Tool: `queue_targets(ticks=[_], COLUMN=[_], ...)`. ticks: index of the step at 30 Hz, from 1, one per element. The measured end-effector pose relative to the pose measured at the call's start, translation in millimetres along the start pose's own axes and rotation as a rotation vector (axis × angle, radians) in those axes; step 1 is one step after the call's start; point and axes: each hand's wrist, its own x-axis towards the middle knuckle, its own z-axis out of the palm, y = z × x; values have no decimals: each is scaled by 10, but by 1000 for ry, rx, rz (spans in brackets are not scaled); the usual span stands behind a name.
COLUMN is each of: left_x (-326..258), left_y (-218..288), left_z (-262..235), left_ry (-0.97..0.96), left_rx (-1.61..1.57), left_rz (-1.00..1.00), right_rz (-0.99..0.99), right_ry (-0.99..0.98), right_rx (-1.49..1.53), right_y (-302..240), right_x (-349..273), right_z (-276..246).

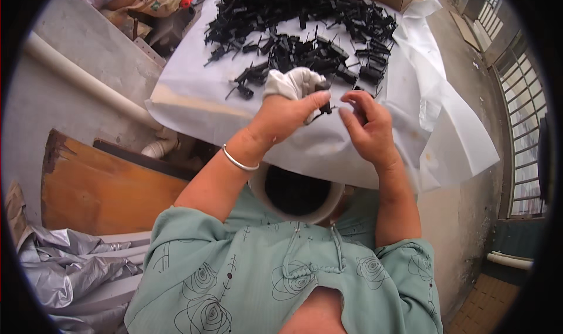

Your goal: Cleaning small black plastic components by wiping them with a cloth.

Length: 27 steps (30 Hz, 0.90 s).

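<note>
At frame centre our left hand [287, 114] pinches a small black plastic part [324, 106] and a white cloth [290, 82], our right hand's [366, 129] fingertips closing on it from the right.

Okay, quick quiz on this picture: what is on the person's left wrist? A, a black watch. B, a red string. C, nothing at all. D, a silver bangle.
D: a thin silver bangle circles the wrist just below the left hand, which pinches a small black plastic part together with the right hand above the white sheet.
</note>
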Motion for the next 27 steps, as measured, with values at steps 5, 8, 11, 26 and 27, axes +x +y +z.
queue_targets(ticks=[5,8,11,26,27], left_x=[-171,-256,-401,-724,-742], left_y=[-136,-249,-185,-259,-300], left_z=[89,56,69,-104,-67], left_ry=[57,65,66,-24,8], left_rx=[95,25,-15,87,-30], left_rz=[71,107,-4,-118,-73], right_rz=[-626,-785,-756,-856,-727], right_ry=[-101,-32,-6,-197,-157], right_rx=[-147,-244,-249,-256,-183], right_y=[-204,-132,-151,-123,-181], right_x=[-204,-222,-278,-424,-447], right_z=[275,353,398,466,449])
